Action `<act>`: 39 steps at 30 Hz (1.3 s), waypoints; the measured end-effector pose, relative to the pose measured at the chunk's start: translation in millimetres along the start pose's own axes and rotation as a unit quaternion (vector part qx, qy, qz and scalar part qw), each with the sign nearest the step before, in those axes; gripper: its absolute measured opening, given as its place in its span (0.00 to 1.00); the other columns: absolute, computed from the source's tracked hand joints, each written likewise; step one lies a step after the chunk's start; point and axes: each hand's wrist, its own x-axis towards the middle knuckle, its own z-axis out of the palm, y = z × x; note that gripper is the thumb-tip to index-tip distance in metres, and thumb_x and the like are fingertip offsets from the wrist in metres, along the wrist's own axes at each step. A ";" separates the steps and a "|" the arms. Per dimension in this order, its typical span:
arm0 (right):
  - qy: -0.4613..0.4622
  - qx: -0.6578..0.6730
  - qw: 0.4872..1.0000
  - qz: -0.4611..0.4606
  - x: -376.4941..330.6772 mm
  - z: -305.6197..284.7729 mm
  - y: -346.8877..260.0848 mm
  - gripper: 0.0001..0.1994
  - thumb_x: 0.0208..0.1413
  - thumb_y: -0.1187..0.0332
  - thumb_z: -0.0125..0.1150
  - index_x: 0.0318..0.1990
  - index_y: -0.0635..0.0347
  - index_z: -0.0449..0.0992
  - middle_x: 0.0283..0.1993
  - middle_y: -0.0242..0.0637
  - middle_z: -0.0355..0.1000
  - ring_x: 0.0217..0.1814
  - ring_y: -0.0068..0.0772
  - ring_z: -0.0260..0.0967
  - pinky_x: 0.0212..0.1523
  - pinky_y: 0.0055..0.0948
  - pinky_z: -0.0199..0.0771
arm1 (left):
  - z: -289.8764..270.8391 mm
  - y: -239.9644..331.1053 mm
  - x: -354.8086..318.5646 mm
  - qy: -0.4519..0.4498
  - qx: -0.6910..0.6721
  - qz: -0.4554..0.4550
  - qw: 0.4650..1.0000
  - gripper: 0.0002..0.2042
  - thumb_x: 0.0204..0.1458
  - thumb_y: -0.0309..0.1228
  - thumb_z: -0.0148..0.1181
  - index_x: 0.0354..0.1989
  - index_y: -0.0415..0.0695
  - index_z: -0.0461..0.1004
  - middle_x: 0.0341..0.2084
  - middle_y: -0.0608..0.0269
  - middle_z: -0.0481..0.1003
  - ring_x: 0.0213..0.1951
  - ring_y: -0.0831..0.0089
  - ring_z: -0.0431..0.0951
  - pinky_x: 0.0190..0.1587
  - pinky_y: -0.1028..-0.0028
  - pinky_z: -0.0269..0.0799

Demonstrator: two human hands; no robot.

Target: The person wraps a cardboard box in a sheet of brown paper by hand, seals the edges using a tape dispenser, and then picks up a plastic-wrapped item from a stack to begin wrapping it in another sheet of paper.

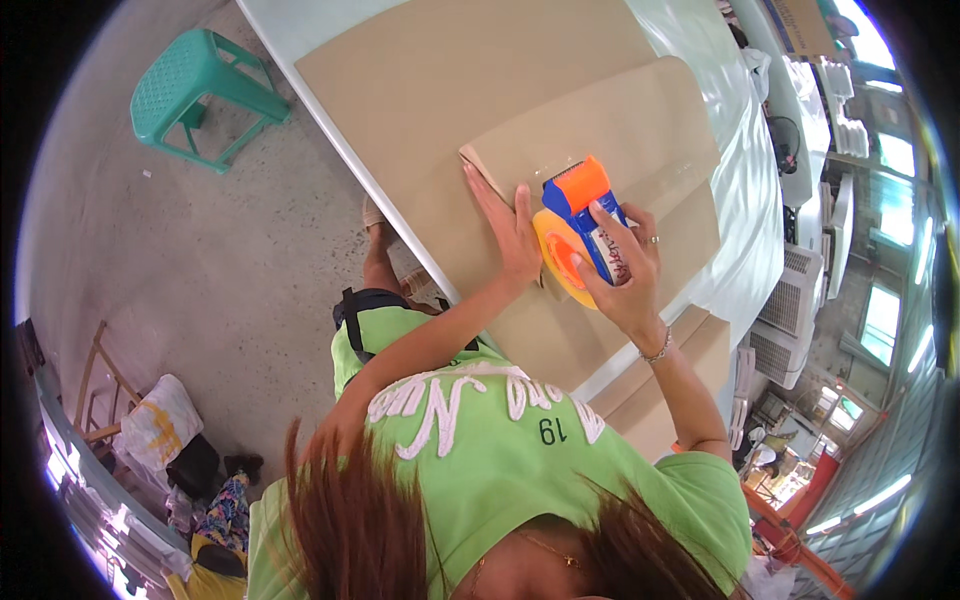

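A tape dispenser [580, 190] with a blue body and orange head is in my right hand [630, 270]. Its yellowish tape roll [552, 250] faces my left hand. My fingers wrap round the dispenser's handle, and the toothed edge points away from me over brown cardboard [640, 120]. My left hand [508, 230] lies on the cardboard with fingers stretched out and thumb apart. Its fingertips touch the folded corner of a raised flap, just left of the dispenser. Small shiny glints, perhaps clear tape, show on the flap near the dispenser head.
The cardboard lies on a white-edged table [330, 125], with clear plastic sheeting [750, 220] along its right side. A green stool [200, 90] stands on the floor at the far left. More brown cardboard [665, 385] is beside my right forearm. White sacks [160, 425] sit at lower left.
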 end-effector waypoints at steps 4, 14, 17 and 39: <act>-0.001 -0.059 0.997 -0.042 -1.6 1.5 0.2 0.29 0.40 0.76 0.70 0.55 0.58 0.74 0.53 0.48 0.62 0.45 0.40 0.68 0.45 0.31 0.72 | -7.8 10.2 4.0 -0.019 0.048 -0.051 0.997 0.35 0.64 0.42 0.42 0.69 0.31 0.33 0.70 0.42 0.32 0.71 0.52 0.31 0.70 0.60 0.31; 0.009 -0.101 0.993 -0.051 7.9 2.2 -1.1 0.28 0.40 0.70 0.68 0.55 0.45 0.75 0.49 0.45 0.65 0.36 0.41 0.73 0.29 0.32 0.76 | -58.8 74.9 106.8 -0.350 -0.113 -0.412 0.834 0.28 0.57 0.52 0.54 0.50 0.34 0.69 0.38 0.60 0.73 0.39 0.74 0.73 0.49 0.73 0.68; 0.004 -0.098 0.994 -0.043 8.0 0.4 -0.9 0.29 0.40 0.70 0.68 0.56 0.43 0.75 0.49 0.46 0.65 0.35 0.41 0.73 0.29 0.32 0.76 | -48.0 80.4 114.8 -0.425 -0.101 -0.455 0.776 0.24 0.55 0.50 0.58 0.46 0.39 0.74 0.35 0.65 0.75 0.36 0.78 0.74 0.44 0.78 0.70; -0.121 -0.093 0.988 0.019 40.2 -8.5 -14.3 0.27 0.44 0.59 0.71 0.56 0.38 0.73 0.54 0.47 0.64 0.33 0.43 0.75 0.26 0.36 0.76 | -39.5 76.5 123.7 -0.316 0.132 -0.151 0.927 0.12 0.52 0.35 0.61 0.32 0.37 0.80 0.18 0.66 0.73 0.23 0.84 0.67 0.28 0.77 0.65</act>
